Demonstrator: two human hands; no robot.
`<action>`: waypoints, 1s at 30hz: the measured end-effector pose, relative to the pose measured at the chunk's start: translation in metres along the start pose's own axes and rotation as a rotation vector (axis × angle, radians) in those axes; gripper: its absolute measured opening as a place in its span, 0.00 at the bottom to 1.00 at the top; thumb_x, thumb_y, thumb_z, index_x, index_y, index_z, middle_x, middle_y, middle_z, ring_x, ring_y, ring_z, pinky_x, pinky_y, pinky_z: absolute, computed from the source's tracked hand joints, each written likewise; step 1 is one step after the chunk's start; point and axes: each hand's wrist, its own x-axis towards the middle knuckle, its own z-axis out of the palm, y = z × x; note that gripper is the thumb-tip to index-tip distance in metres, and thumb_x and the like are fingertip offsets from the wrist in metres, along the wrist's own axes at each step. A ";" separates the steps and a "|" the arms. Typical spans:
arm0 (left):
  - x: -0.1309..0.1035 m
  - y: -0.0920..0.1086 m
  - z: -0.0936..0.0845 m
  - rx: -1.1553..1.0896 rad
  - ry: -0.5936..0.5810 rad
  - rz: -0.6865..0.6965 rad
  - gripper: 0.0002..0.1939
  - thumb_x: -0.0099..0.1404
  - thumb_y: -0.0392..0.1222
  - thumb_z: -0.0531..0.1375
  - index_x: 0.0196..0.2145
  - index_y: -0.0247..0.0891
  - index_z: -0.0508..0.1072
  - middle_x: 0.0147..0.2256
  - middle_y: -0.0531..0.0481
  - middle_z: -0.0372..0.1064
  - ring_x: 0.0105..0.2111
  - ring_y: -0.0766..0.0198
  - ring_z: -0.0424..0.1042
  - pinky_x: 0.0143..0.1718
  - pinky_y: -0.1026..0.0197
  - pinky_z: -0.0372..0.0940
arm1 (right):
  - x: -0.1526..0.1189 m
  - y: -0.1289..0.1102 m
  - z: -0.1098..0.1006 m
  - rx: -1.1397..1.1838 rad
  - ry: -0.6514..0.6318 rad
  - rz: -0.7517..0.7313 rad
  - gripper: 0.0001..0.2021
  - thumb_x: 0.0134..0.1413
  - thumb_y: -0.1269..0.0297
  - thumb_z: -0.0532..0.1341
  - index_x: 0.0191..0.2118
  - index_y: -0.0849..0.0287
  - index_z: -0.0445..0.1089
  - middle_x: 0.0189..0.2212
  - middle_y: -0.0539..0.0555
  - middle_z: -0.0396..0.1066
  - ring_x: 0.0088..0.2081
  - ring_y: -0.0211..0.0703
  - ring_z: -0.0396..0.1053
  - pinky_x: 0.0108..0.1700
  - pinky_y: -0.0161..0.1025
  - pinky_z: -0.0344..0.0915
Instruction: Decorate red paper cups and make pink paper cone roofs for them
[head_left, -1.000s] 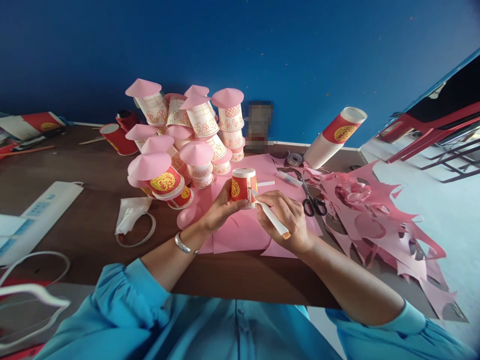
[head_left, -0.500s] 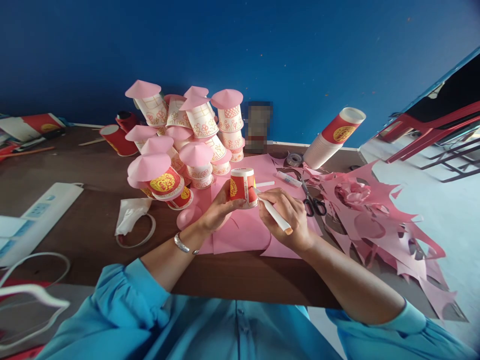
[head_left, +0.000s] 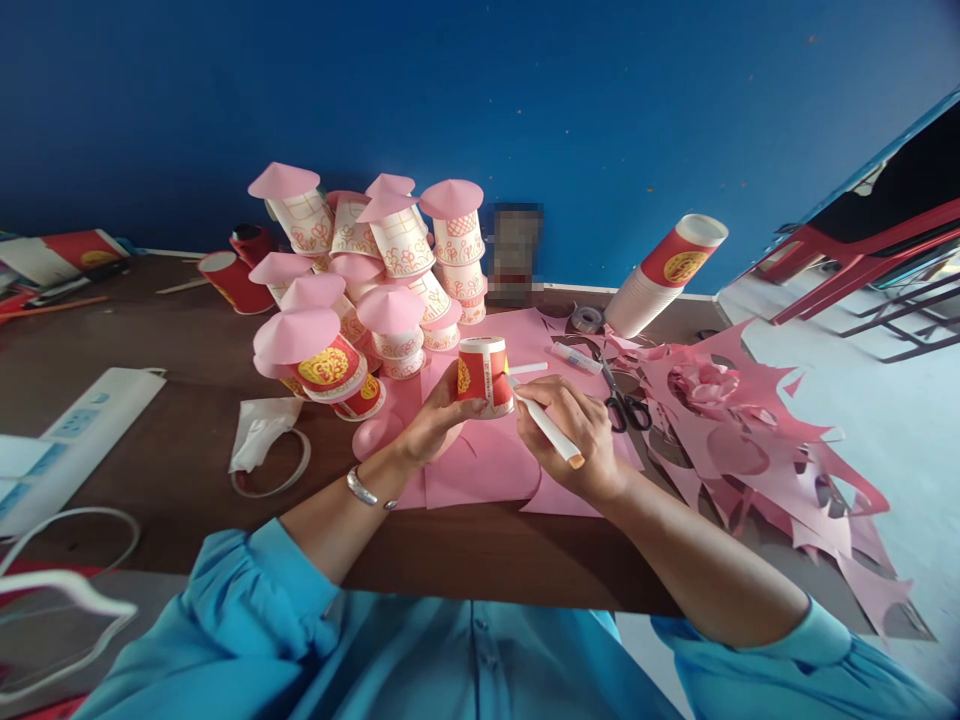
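Many pink-capped cups [head_left: 352,290] stood heaped at the left, clear of the working space. Over the pink paper [head_left: 480,460], the left hand [head_left: 435,420] wrapped its fingers round an upturned red cup [head_left: 484,375], steadying it. The right hand [head_left: 577,430] pinched a white pen [head_left: 546,430], its tip apparently touching the cup's side.

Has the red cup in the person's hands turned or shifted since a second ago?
Yes, slightly. The red paper cup has rotated in the left hand: its yellow emblem has swung leftward, away from the scissors, while the cup stays over the pink paper sheet.
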 end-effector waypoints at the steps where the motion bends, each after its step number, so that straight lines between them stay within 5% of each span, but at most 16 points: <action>1: 0.000 -0.001 -0.001 -0.013 0.006 0.007 0.18 0.63 0.47 0.68 0.50 0.46 0.75 0.50 0.48 0.75 0.56 0.48 0.73 0.58 0.43 0.69 | 0.000 0.000 0.000 0.005 0.007 -0.001 0.09 0.65 0.75 0.59 0.47 0.55 0.69 0.31 0.51 0.78 0.30 0.42 0.78 0.31 0.37 0.72; 7: 0.002 -0.007 -0.003 -0.108 0.024 0.037 0.21 0.62 0.44 0.68 0.53 0.47 0.73 0.47 0.50 0.77 0.51 0.53 0.76 0.59 0.44 0.68 | -0.007 0.006 -0.003 0.013 0.080 0.028 0.13 0.66 0.73 0.60 0.54 0.53 0.70 0.38 0.54 0.80 0.34 0.43 0.79 0.35 0.39 0.75; 11: 0.002 -0.008 -0.001 -0.117 0.047 0.056 0.23 0.62 0.46 0.68 0.55 0.48 0.73 0.50 0.50 0.77 0.52 0.52 0.76 0.60 0.43 0.68 | -0.012 0.017 0.004 0.172 0.054 0.266 0.11 0.73 0.69 0.56 0.55 0.52 0.68 0.41 0.54 0.80 0.33 0.40 0.79 0.37 0.39 0.77; 14: 0.000 -0.006 0.000 -0.121 0.082 0.070 0.27 0.63 0.46 0.67 0.59 0.48 0.72 0.51 0.49 0.78 0.52 0.52 0.77 0.58 0.45 0.69 | -0.016 0.030 0.015 0.427 -0.025 0.404 0.17 0.72 0.57 0.60 0.61 0.52 0.62 0.55 0.61 0.76 0.46 0.45 0.81 0.45 0.45 0.80; 17: -0.001 -0.002 -0.001 -0.150 0.094 -0.020 0.30 0.61 0.47 0.67 0.61 0.45 0.71 0.51 0.45 0.78 0.50 0.49 0.78 0.51 0.47 0.72 | -0.019 0.044 0.023 0.574 -0.117 0.350 0.34 0.63 0.48 0.68 0.67 0.51 0.54 0.65 0.69 0.66 0.63 0.54 0.72 0.58 0.57 0.75; 21: -0.002 0.004 -0.003 -0.252 0.018 -0.161 0.37 0.57 0.50 0.67 0.64 0.43 0.69 0.53 0.40 0.77 0.50 0.43 0.78 0.40 0.49 0.73 | -0.023 0.051 0.028 0.648 -0.201 0.308 0.44 0.56 0.45 0.71 0.70 0.49 0.49 0.70 0.71 0.59 0.70 0.57 0.62 0.66 0.62 0.67; 30: -0.002 0.007 -0.006 -0.337 -0.149 -0.202 0.34 0.57 0.49 0.70 0.59 0.39 0.72 0.55 0.38 0.76 0.58 0.38 0.74 0.57 0.41 0.69 | -0.024 0.049 0.027 0.634 -0.165 0.212 0.44 0.58 0.39 0.68 0.71 0.49 0.49 0.67 0.67 0.60 0.69 0.59 0.64 0.65 0.62 0.69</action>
